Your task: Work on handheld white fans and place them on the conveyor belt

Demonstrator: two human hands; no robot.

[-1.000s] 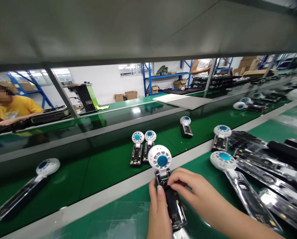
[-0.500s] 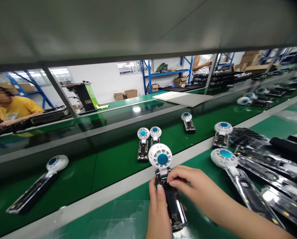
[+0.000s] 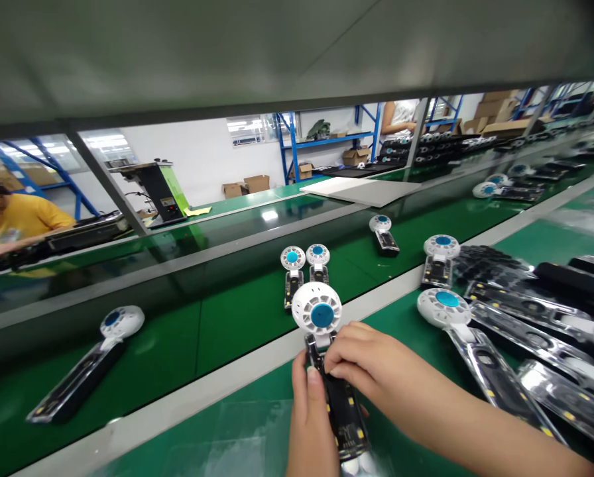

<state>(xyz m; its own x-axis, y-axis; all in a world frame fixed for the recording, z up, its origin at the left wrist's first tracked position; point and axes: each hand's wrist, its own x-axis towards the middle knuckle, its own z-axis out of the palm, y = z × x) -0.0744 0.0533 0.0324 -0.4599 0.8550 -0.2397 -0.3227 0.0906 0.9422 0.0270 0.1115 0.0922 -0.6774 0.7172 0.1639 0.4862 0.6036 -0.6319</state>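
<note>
A small handheld fan with a round white head, a blue centre and a clear black handle stands between my hands at the bottom middle. My left hand is wrapped round the handle from the left, thumb up by the neck. My right hand pinches the top of the handle just under the head, fingers curled over it. The lower handle with its circuit board shows between them.
Several more fans lie on the green conveyor belt: one at left, a pair behind my fan, others further right. A stack of fans lies on the bench at right. A person in yellow works across the line.
The fans on the belt have drifted to the right. My right-hand fingers have slid lower and further over the neck of the handle; my left hand keeps its hold.
</note>
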